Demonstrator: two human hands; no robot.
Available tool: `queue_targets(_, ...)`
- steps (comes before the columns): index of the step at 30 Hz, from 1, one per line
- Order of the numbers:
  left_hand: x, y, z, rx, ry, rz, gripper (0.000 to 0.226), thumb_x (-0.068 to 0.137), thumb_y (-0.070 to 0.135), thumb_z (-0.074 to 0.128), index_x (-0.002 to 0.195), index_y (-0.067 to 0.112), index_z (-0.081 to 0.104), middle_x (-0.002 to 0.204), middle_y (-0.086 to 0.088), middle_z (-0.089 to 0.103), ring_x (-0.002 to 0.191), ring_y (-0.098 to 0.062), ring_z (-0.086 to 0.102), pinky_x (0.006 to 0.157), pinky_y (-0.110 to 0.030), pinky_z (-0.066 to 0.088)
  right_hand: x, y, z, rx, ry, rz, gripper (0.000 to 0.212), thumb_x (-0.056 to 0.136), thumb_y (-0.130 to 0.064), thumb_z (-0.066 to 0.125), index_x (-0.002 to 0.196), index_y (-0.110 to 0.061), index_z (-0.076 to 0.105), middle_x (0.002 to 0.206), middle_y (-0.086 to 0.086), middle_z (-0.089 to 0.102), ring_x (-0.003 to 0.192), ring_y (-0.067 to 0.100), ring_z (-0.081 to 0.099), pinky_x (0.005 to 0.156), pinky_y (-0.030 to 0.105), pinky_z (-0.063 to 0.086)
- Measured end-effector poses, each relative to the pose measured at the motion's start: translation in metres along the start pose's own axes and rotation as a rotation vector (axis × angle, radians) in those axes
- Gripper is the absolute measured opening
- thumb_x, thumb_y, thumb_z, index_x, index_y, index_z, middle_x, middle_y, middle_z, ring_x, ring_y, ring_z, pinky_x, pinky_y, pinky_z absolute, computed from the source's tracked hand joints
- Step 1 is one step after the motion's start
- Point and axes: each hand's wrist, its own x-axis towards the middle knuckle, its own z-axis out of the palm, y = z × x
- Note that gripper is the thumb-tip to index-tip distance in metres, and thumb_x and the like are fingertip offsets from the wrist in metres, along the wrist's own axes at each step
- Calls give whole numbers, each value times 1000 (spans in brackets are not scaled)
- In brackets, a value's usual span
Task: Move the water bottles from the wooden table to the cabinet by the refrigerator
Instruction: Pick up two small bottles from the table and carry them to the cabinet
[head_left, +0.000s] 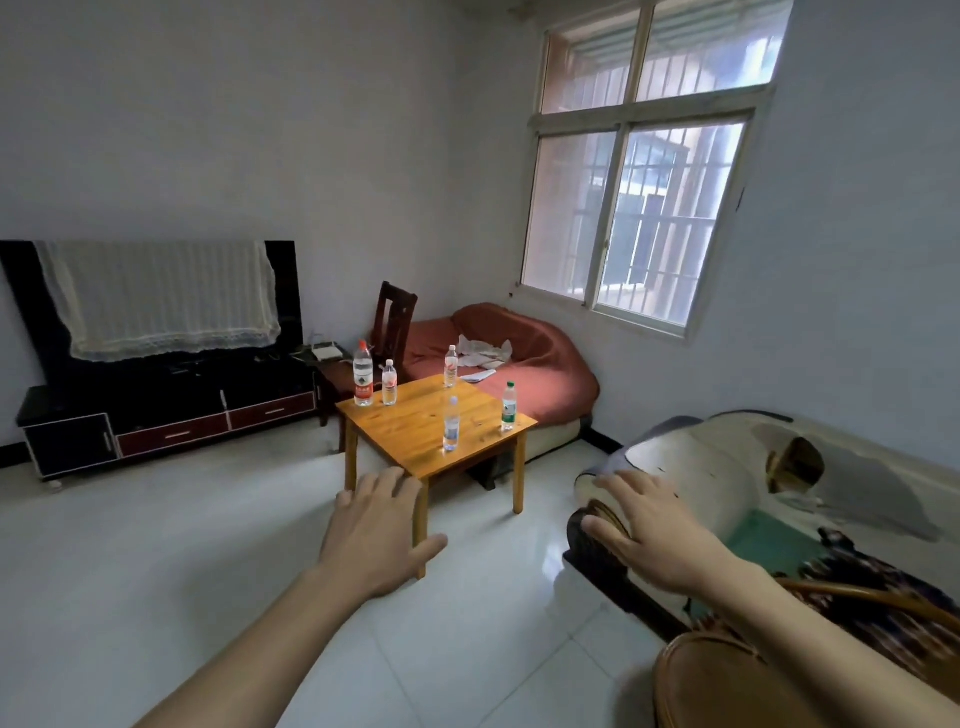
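Nothing moved yet — five bottles (451, 423) stand on the table (415, 441), ahead of both grips, out of reach. Left hand (376, 525) and right hand (649, 525) spread flat, holding nothing. Cabinet and refrigerator not in view — everything's left.

Two bare forearms show, with no sleeve, watch, bracelet or glove on either. The left hand (378, 525) and right hand (652, 525) wear no rings. The fingers are slender, and their nails cannot be made out.
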Motion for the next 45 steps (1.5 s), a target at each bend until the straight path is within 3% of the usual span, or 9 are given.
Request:
queue_targets(11,189,-7,63,6,-61,17,74,82,78,44,140,32,41,145,7,43,132,-17,40,104,-41,42,175,76,50,37,46,38,58,95,-62,41,143,-30,39,148,-5,39,137,21,33,107,41,37)
queue_targets(21,391,6,103,-37,-65,-37,75,79,79,48,139,33,44,143,8,45,129,-16,43,99,-37,45,354,161,64,106,41,46,58,96,-61,40,144,-30,38,150,-4,39,139,20,33,108,41,38)
queue_targets(29,522,-6,165,-73,-131,22,75,83,74,52,142,29,41,145,6,43,132,-16,41,102,-36,44,476,202,89,97,100,58,55,98,-54,43,145,-26,41,151,-6,39,140,17,30,110,35,35)
queue_targets(39,709,-46,231,-219,-133,75,72,80,78,50,135,31,47,140,9,47,128,-15,44,97,-35,46,633,228,125,50,27,176,60,95,-62,41,147,-31,37,153,-7,36,143,19,28,111,38,36)
queue_targets(45,791,-33,285,-213,-250,122,72,79,79,48,135,32,46,140,9,46,126,-13,45,99,-35,47,706,273,146,35,-35,221,60,95,-65,37,147,-36,35,155,-8,34,143,19,28,111,41,36)
